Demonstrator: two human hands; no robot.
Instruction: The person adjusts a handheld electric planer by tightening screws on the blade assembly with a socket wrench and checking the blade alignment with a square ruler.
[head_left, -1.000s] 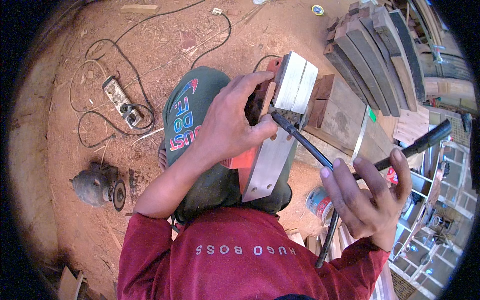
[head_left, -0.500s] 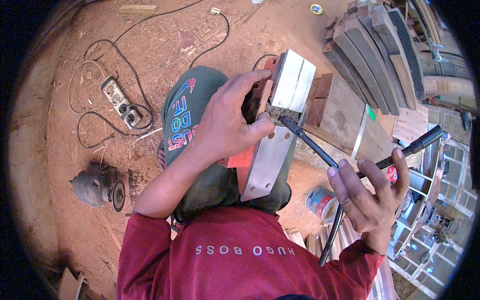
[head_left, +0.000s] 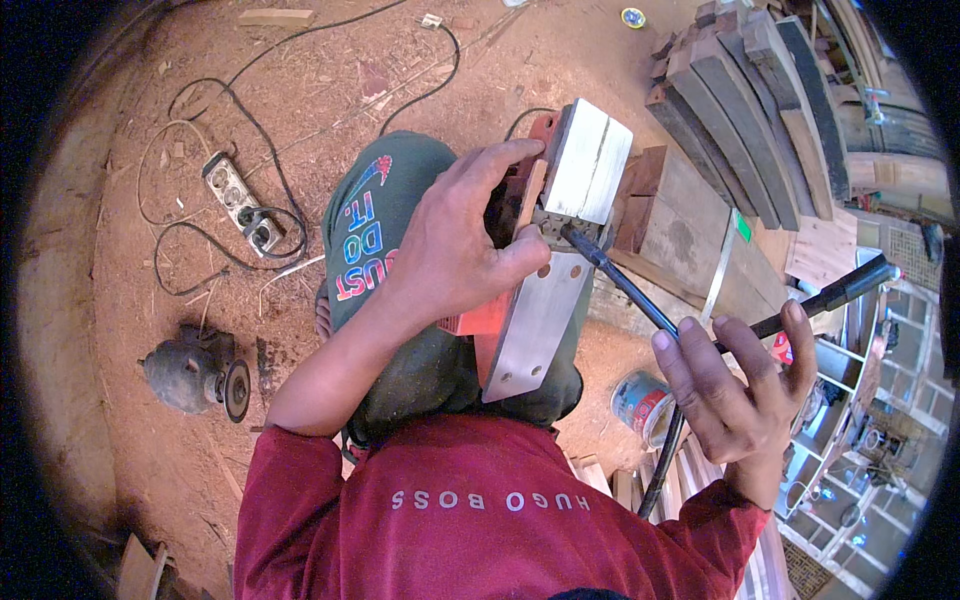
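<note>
An upturned electric hand planer (head_left: 536, 330) with an orange-red body and bright metal sole plates rests on my lap. My left hand (head_left: 455, 235) is closed around its side, the thumb near the cutter slot and the fingers over the far edge. In my right hand (head_left: 735, 400) is a black three-armed socket wrench (head_left: 632, 289), its arms passing between and under the fingers. One arm's tip sits at the cutter block (head_left: 550, 226) between the two sole plates. A second arm points to the upper right, and the third slants down toward my right sleeve.
Curved timber pieces (head_left: 735, 120) are stacked at the far right, beside a thick wooden block (head_left: 685, 225). A paint can (head_left: 630, 400) stands right of my knees. On the dusty floor at left lie a power strip (head_left: 228, 190), looping cables and a grey grinder (head_left: 185, 370).
The wrench has turned slightly in my right hand: its upper-right arm end has shifted a little outward and its lower arm inward. My left hand and the planer have stayed put.
</note>
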